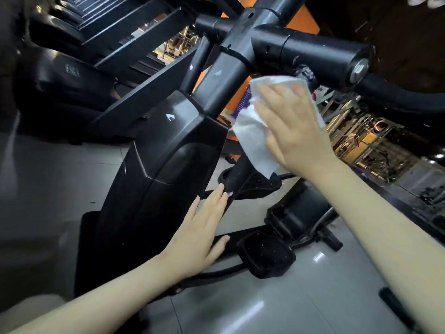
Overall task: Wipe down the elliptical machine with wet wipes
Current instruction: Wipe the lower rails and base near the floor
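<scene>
The black elliptical machine [168, 150] fills the middle of the head view, with a thick crossbar [308, 51] at the top and foot pedals [267, 259] below. My right hand [291, 126] lies flat with straight fingers on a white wet wipe [252, 138], just right of the machine's upright column under the crossbar; what the wipe is pressed against is hidden. My left hand [202, 232] rests with straight fingers on the lower right edge of the black housing. It holds nothing.
Glossy grey floor tiles [277, 307] lie under the machine. Another black machine [72, 68] stands at the left rear. An orange wall panel [301, 22] shows behind the crossbar. Metal gym frames [361, 138] stand at the right rear.
</scene>
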